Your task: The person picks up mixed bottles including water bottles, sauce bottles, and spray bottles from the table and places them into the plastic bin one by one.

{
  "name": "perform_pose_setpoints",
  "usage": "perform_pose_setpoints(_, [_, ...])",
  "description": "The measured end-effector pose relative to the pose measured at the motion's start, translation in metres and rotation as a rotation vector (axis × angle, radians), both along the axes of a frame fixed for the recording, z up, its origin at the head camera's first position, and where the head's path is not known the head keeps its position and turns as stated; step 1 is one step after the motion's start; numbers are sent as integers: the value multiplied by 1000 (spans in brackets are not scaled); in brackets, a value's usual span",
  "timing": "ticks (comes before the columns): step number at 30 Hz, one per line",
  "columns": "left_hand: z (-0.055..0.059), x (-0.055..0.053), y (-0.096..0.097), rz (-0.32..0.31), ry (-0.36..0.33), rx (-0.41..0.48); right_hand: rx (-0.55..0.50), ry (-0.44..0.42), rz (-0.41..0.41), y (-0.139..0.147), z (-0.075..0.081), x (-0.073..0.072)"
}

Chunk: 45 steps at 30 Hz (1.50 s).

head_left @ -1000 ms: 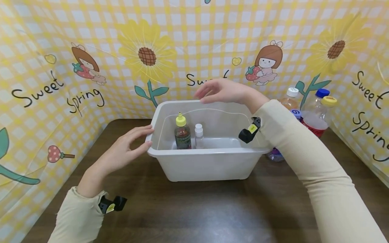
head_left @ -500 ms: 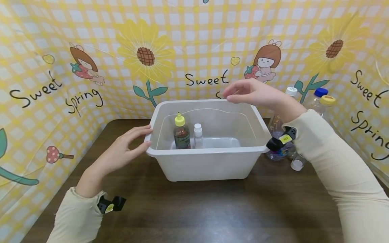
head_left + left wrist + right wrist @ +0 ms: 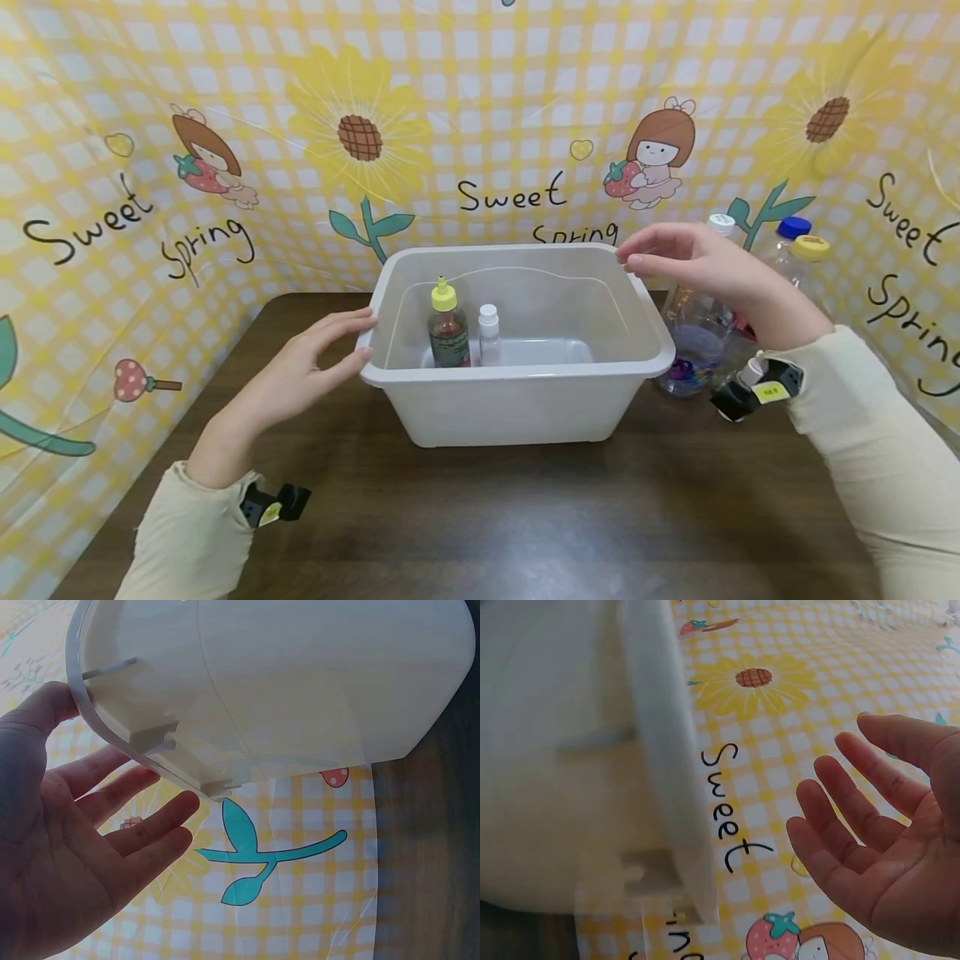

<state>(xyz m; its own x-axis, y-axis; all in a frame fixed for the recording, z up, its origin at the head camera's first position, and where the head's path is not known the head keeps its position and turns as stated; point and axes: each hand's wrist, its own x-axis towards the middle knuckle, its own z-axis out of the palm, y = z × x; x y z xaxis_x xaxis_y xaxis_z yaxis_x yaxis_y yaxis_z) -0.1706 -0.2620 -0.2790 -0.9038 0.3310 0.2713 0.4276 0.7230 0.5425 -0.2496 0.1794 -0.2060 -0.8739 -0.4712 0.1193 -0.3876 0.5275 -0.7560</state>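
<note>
A pale grey plastic bin point(image 3: 510, 412) stands upright on the dark wooden table. My left hand point(image 3: 288, 379) touches its left rim with fingers and thumb extended; the left wrist view shows the thumb point(image 3: 51, 705) at the rim. Inside, toward the left, stand a squeeze bottle point(image 3: 448, 337) with a yellow nozzle cap and dark contents, and a small clear bottle point(image 3: 489, 333) with a white cap. Beside the bin's back right corner hovers my right hand point(image 3: 705, 262), holding nothing. Its fingers are spread and slightly bent in the right wrist view, apart from the rim.
Right of the bin several clear bottles crowd together, partly behind my right arm: one with a purple label point(image 3: 690, 371), others with a blue cap point(image 3: 792, 227), a yellow cap point(image 3: 810, 247) and a white cap point(image 3: 721, 223). A checked cloth point(image 3: 480, 108) hangs behind.
My right hand has moved rightward from above the bin's back rim to its back right corner, uncovering the printed words behind. My left hand stays at the left rim.
</note>
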Motion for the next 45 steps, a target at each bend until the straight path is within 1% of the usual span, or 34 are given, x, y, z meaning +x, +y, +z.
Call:
perform_pose_setpoints(4, [0,0,1,5,-4,-1,-31,52,-22,14,-7,7])
perform_pose_setpoints(7, [-1,1,0,4,0,-1,-44,98,-70,26,-13,13])
perform_pose_setpoints(10, [-2,1,0,5,8,-2,-51,113,-133,40,-20,20])
perform_pose_setpoints(17, [-1,1,1,5,13,-5,-76,115,-262,72,-40,31])
perform_pose_setpoints(21, [-1,1,1,7,0,1,-87,114,-314,86,-51,36])
perform_pose_setpoints(25, [-1,1,2,5,-3,9,-67,130,-376,101,-62,41])
perform_pose_setpoints(32, [0,2,3,3,15,11,-84,115,-441,128,-85,47])
perform_pose_setpoints(37, [-1,2,2,4,21,9,-23,105,-497,141,-102,48])
perform_pose_setpoints(42, [-1,2,1,4,19,16,23,46,-544,145,-116,46])
perform_pose_setpoints(45, [-1,1,1,5,20,18,39,31,-555,146,-122,46])
